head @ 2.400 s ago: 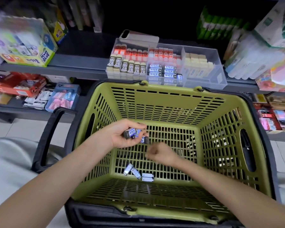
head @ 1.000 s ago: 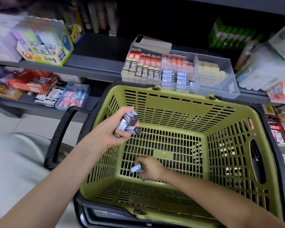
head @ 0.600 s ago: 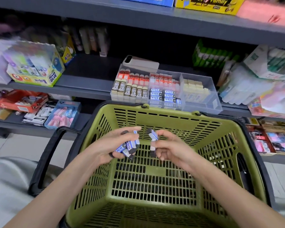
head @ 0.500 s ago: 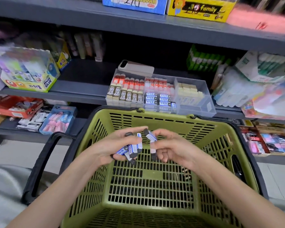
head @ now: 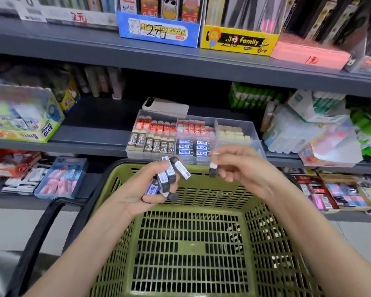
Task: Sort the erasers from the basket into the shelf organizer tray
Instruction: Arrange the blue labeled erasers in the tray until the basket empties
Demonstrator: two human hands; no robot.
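Observation:
My left hand [head: 141, 194] grips a bunch of black erasers with blue-and-white sleeves [head: 167, 176] above the far rim of the olive green basket [head: 193, 249]. My right hand [head: 242, 166] pinches one black eraser [head: 213, 169] hanging end down, just in front of the clear organizer tray [head: 236, 125] on the middle shelf. The tray holds rows of red-sleeved, brown 2B, blue-sleeved and plain cream erasers in separate compartments. No erasers show on the basket floor.
A phone [head: 165, 105] lies on the shelf behind the tray. A glue box [head: 24, 116] stands at the left, plastic packs [head: 304, 129] at the right. A shelf edge [head: 180, 61] runs above the tray. The basket's black handle [head: 41, 232] hangs at the left.
Both hands rose from the basket floor toward the shelf. My right hand picked up an eraser from the floor and now holds it near the tray; the view tilted up.

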